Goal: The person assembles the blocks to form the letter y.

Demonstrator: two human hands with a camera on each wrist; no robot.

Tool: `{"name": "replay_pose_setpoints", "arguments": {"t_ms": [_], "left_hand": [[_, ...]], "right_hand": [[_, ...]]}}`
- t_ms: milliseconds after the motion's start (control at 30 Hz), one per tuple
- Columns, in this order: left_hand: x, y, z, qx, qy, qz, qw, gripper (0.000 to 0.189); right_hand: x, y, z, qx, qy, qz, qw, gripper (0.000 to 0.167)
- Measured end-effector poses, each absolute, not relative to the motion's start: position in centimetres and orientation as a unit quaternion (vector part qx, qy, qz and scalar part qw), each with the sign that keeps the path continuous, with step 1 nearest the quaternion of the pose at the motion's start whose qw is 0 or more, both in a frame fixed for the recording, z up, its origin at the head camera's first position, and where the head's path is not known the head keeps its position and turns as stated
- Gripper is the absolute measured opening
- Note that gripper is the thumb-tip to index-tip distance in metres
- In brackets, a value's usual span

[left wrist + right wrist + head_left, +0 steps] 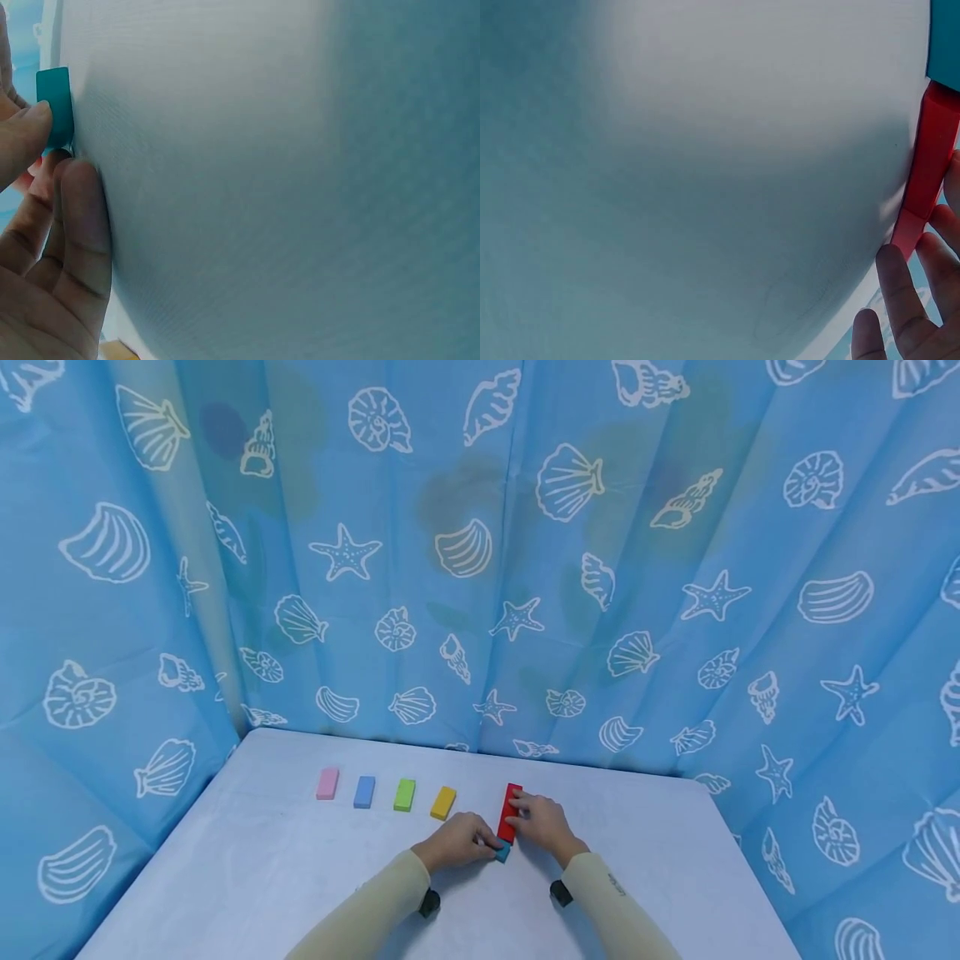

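A small teal block point(503, 853) lies on the table at the near end of a red bar point(509, 814). In the right wrist view the red bar point(931, 150) shows a seam, as two red blocks end to end. My left hand point(461, 841) pinches the teal block, its thumb over the face of the teal block point(60, 109) in the left wrist view. My right hand point(546, 822) touches the red bar from the right with fairly straight fingers point(904, 289). Part of the bar is hidden behind those fingers.
Left of the hands, a yellow block point(443, 802), a green block point(404, 795), a blue block point(364, 792) and a pink block point(327, 783) lie spaced in a row. The white table point(247, 860) meets a blue shell-patterned curtain point(450, 593) at the back and sides.
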State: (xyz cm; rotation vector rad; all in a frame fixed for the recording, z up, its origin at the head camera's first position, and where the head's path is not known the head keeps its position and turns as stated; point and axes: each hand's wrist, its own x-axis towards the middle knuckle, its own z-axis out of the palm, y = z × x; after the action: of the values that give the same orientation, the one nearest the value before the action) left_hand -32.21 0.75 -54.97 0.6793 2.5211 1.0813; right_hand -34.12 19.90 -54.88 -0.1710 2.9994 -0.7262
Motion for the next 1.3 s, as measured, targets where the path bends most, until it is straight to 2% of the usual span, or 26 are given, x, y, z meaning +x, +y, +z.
{"name": "replay_pose_setpoints", "arguments": {"t_ms": [500,667,933,1133,1300], "left_hand": [[-32.2,0.5,-55.3,0.224,0.877,0.399,0.148,0.014],[-32.2,0.2,-55.4,0.227,0.875,0.404,0.139,0.018],[-32.0,-0.6,-55.1,0.223,0.866,0.420,0.153,0.024],[-31.9,-1.7,-54.4,0.230,0.871,0.412,0.138,0.027],[-32.0,-2.7,-53.7,0.247,0.871,0.412,0.104,0.031]], "right_hand": [[-34.3,19.7,-54.9,-0.048,0.967,-0.248,0.021,0.051],[-34.2,19.8,-55.0,-0.053,0.968,-0.244,0.024,0.050],[-34.3,20.1,-55.4,-0.050,0.969,-0.239,0.024,0.049],[-34.3,19.9,-55.2,-0.034,0.968,-0.247,0.031,0.049],[-34.1,19.7,-55.1,-0.028,0.967,-0.251,0.032,0.049]]}}
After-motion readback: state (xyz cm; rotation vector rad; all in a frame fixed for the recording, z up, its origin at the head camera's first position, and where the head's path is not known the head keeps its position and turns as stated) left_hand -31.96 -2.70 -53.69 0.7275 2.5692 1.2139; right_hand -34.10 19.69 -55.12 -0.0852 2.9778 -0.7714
